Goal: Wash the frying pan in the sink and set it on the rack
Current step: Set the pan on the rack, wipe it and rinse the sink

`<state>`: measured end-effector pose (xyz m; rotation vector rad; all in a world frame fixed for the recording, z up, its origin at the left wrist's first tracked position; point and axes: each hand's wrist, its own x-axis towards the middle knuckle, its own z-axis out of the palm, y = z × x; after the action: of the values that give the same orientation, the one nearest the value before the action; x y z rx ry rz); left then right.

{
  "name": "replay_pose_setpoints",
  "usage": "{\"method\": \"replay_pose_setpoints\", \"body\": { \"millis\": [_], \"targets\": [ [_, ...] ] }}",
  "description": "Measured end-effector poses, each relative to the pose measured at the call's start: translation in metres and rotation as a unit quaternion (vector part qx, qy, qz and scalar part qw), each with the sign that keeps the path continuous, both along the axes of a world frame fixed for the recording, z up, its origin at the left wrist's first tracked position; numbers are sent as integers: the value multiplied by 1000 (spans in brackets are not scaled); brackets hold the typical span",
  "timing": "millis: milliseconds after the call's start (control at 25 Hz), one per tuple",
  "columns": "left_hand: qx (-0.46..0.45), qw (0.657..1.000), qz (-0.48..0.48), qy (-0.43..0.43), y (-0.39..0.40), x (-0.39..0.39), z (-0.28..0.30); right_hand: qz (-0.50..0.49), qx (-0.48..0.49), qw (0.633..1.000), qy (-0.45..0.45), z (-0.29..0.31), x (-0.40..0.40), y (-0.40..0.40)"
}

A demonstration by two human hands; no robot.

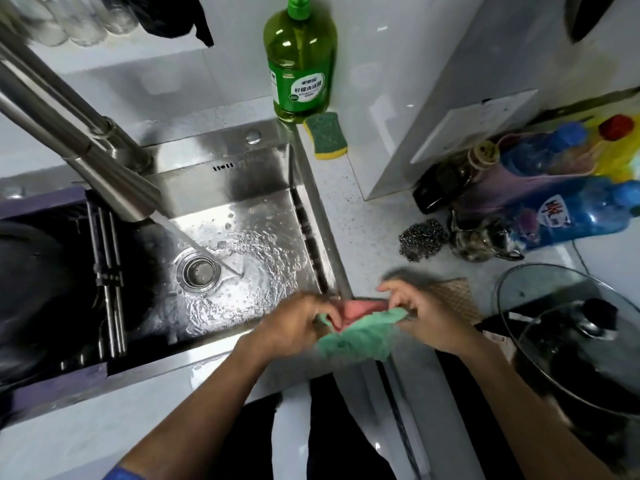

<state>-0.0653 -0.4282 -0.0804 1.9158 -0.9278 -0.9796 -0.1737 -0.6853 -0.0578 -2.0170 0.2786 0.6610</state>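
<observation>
Pinching from both sides, the left hand (298,323) and right hand (427,320) grip a green-and-pink cloth (356,336) between curled fingers, stretched over the near right corner of the sink (242,188), right above its steel rim. Water (194,237) streams from the faucet (104,174) into the basin and lands just beside the drain (199,271), spreading in a rippled sheet across the steel floor; the basin holds nothing else on that side. On the left, a dark rack (107,271) with metal rods spans the sink, and a big dark rounded shape (31,289) sits there (possibly the frying pan, though it is too dark and blurred to be sure). At lower right, a black pan (571,358) under a glass lid (519,306) rests on the cooktop, near the right hand; what it holds cannot be made out.

Behind the sink stands a green bottle (299,60), partly filled with yellow-green liquid, its label in Chinese characters too blurred to read surely. A green-and-yellow sponge (325,135) lies just beside it. Along the right wall, blue bottles (568,216) lie crowded with a steel scourer (424,239) near them; one blue label shows a large white character. Open counter runs between sink edge and that clutter.
</observation>
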Motion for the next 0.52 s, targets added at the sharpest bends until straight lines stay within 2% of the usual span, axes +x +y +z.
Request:
{"method": "replay_pose_setpoints", "body": {
  "millis": [80, 120, 200, 240, 320, 400, 440, 520],
  "targets": [
    [49, 994, -83, -54, 9, -17, -9, 102, -75, 991, 36, -8, -24, 0],
    [56, 995, -67, -38, 15, -23, -11, 113, -128, 985, -11, -13, -32, 4],
    [54, 996, 62, 30, 26, -33, -9, 136, -218, 955, -147, -27, -43, 22],
    [59, 989, 129, 29, 31, -36, -9, 177, -248, 933, -194, -35, -43, 35],
    [82, 978, 193, -3, 41, -38, -11, 273, -270, 893, -234, -56, -37, 57],
    [86, 971, 222, 11, 50, -43, -12, 330, -330, 851, -240, -78, -28, 62],
    [88, 966, 242, 21, 55, -44, -13, 318, -360, 845, -234, -86, -24, 61],
    [89, 949, 301, 41, 67, -50, -14, 220, -407, 869, -175, -84, -30, 66]
  ]
}}
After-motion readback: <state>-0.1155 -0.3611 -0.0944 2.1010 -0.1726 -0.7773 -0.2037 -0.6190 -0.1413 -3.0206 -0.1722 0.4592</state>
